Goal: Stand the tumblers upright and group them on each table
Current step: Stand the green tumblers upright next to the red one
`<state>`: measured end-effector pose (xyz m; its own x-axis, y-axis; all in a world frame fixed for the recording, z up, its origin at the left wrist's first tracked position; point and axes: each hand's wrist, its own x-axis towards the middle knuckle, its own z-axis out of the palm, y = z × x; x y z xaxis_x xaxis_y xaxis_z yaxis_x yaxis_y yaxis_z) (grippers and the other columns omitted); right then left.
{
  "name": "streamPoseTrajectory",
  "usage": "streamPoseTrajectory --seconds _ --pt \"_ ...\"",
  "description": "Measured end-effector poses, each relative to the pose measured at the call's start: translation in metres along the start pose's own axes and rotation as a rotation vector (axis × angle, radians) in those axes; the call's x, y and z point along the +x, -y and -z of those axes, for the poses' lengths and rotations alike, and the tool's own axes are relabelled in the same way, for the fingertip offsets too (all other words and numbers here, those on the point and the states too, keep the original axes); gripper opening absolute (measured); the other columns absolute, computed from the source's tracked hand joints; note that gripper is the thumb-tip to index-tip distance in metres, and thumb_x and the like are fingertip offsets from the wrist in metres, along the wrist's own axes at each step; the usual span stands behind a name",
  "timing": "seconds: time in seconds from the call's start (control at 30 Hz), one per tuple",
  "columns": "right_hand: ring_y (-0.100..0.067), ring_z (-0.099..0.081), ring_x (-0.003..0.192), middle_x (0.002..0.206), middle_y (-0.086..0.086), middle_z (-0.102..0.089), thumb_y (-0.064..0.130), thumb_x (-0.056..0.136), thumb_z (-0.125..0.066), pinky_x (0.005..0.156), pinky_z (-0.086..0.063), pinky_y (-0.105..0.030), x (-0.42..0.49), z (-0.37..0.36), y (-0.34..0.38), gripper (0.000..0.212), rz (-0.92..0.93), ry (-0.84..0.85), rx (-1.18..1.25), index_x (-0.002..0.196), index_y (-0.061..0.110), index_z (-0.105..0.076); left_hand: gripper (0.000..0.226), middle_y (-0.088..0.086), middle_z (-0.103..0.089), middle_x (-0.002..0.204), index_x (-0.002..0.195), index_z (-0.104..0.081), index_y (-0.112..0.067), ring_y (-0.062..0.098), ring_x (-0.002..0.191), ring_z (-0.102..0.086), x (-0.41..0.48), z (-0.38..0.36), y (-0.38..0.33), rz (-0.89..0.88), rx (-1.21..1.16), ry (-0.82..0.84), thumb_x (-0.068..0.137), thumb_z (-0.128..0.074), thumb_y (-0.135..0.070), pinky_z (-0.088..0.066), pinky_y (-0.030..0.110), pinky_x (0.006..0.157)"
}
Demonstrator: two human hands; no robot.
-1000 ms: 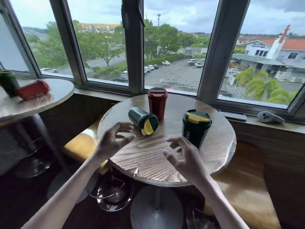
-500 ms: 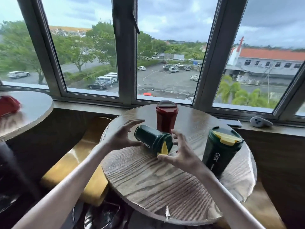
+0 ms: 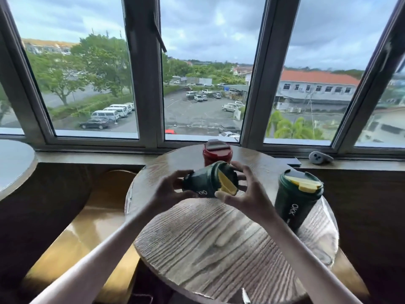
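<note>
- Green tumbler, tipped: dark green body with a yellow flip lid, held between both hands over the table near its 11 o'clock. The long axis runs roughly level, base toward 9 o'clock and lid toward 3 o'clock, with the lid end tilted slightly up and turned toward the viewer. White lettering shows on the underside of the body. Whether it touches the table I cannot tell.
- Left hand: clamped on the base end of the tipped tumbler, fingers curled over the top, thumb below; the forearm comes in from 7 o'clock.
- Right hand: clamped around the lid end, fingers spread over the far rim, thumb pressed at the near edge by the yellow lid; the forearm comes in from 5 o'clock.
- Red tumbler: upright at the table's 12 o'clock, grey flap on its lid, just behind the held tumbler and partly hidden by it.
- Second green tumbler: upright at the table's 3 o'clock, yellow lid on top, white lettering running down its side, apart from the right hand.
- Table: round, with a grained wood top, standing against the window sill.
- Second table: only its round edge shows, at far 9 o'clock.
- Grey object: small, lying on the sill at 2 o'clock.
</note>
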<state>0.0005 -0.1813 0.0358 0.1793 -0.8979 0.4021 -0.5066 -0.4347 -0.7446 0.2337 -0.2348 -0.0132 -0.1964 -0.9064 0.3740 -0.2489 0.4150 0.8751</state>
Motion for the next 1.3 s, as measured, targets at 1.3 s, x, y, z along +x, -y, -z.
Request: streamPoseTrajectory --seconds 1.3 --pt "0.001 -0.059 0.091 0.106 0.009 -0.06 0.044 0.081 -0.067 0.064 -0.046 -0.011 -0.049 0.018 -0.013 0.046 -0.311 0.174 -0.05 0.117 0.024 -0.046 0.025 -0.004 -0.068 0.094 0.105 -0.062 -0.019 0.007 0.081 -0.065 -0.073 -0.049 -0.034 0.213 0.08 -0.042 0.082 -0.073 -0.024 -0.053 0.016 0.069"
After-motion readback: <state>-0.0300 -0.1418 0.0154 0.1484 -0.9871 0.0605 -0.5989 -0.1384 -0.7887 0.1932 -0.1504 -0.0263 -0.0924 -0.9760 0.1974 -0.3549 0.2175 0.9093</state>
